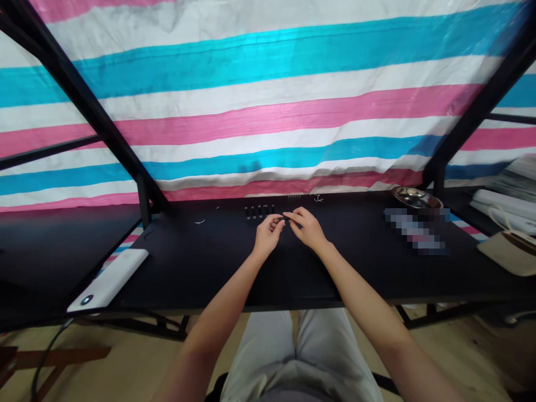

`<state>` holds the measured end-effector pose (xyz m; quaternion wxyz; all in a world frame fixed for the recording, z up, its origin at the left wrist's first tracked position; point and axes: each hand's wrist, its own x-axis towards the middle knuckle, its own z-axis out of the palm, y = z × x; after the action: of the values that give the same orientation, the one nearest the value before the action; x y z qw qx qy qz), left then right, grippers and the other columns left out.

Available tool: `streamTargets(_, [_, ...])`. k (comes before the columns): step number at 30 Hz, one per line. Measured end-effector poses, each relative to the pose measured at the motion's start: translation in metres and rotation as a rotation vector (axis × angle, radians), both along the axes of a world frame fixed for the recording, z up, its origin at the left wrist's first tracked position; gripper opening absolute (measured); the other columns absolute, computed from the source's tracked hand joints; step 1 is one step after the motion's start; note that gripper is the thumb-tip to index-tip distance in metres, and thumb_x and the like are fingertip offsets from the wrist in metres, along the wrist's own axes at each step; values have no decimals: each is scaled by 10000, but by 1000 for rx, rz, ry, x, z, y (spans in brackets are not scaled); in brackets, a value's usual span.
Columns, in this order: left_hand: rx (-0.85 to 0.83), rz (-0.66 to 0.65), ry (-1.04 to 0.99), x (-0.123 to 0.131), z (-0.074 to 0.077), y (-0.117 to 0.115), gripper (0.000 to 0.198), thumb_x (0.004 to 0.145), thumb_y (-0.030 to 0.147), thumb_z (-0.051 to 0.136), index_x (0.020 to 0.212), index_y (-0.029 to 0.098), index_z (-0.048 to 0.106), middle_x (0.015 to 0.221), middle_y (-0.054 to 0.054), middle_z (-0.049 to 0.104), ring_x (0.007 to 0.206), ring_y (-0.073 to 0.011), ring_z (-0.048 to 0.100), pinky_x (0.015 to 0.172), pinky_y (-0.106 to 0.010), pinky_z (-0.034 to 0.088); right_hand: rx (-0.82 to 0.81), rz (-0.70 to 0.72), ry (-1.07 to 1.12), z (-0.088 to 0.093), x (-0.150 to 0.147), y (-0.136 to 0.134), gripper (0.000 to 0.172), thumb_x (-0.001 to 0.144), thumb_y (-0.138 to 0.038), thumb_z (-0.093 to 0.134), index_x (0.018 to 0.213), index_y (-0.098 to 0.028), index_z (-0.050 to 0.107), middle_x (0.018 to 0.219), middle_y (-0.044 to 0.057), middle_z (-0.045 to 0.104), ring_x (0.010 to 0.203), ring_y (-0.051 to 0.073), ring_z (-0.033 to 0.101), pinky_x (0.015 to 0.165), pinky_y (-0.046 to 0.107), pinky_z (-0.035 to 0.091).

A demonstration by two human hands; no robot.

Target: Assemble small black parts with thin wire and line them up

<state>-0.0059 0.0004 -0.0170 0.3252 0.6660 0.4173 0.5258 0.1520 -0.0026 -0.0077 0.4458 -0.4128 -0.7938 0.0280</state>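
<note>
One small piece [280, 222] between both grips [268, 234] [307, 228]

No readable text or labels anywhere

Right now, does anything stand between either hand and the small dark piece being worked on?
Nothing visible: left hand and right hand both pinch the small dark piece over the black table. The row of similar pieces stands beyond them, not between.

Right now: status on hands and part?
Left hand and right hand together, both pinching one small dark part. Row of small black pieces just behind, on the black table. Nothing in the way.
</note>
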Motion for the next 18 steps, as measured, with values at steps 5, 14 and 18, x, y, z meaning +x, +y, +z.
streamTargets(5, [-78, 38, -117, -1, 3, 3, 251, 755, 312, 581, 955, 161, 571, 781, -13, 573, 592, -77, 569, 600, -216, 489, -103, -38, 164, 4, -3, -4, 378, 913, -276, 297, 1236, -203, 479, 956, 76, 569, 883, 170, 549, 835, 321, 437])
streamTargets(14, [-26, -4, -48, -1, 7, -1, 194, 754, 271, 580, 922, 175, 598, 721, 15, 556, 562, -72, 558, 582, -203, 462, -412, -3, 415, -2, -10, -1, 407, 878, -538, 326, 647, -214, 412, 513, -47, 392, 471, 100, 412, 486, 214, 356])
streamTargets(18, [-12, 17, -5, -2, 6, -2, 200, 756, 276, 580, 927, 175, 610, 724, 14, 567, 565, -76, 569, 585, -207, 462, -435, 55, 492, -5, -11, 0, 411, 862, -554, 347, 631, -214, 368, 533, -51, 374, 464, 88, 383, 462, 207, 331])
